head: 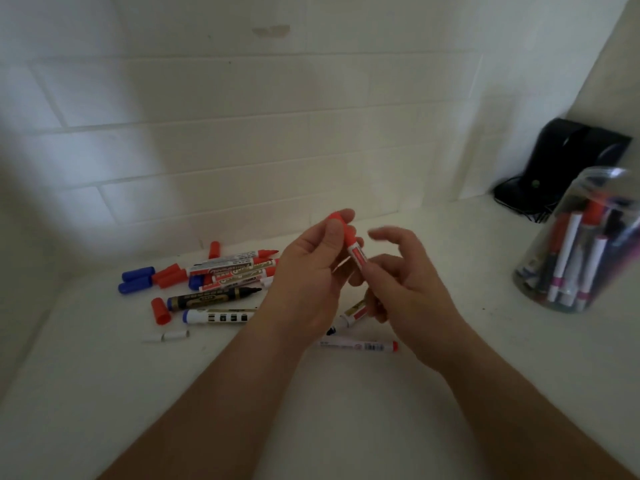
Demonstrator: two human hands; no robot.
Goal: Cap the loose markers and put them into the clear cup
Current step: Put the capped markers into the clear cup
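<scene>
Two hands meet above the white counter (346, 410), both on one red marker (356, 259).

- Left hand (308, 282): fingers and thumb curled round the red cap (341, 225) at the marker's upper end.
- Right hand (408, 292): lower fingers pinch the marker's white barrel; index finger lifted and blurred.
- Red marker: tilted, cap end up, held clear of the counter, left of the clear cup (581, 244).
- Clear cup: stands on the counter at the right edge of view, several capped markers upright inside.
- Heap of loose markers (232, 275): well left of the cup, lying flat; red ones uncapped, plus a black marker (214, 297) with bare tip.
- Loose caps: two blue caps (136, 280) and several red caps (169, 276) at the heap's left side, farthest from the cup.
- Slim white marker (360, 345): flat on the counter under the hands, between heap and cup.
- Black device (568, 168): behind the cup, against the tiled wall (242, 133).
</scene>
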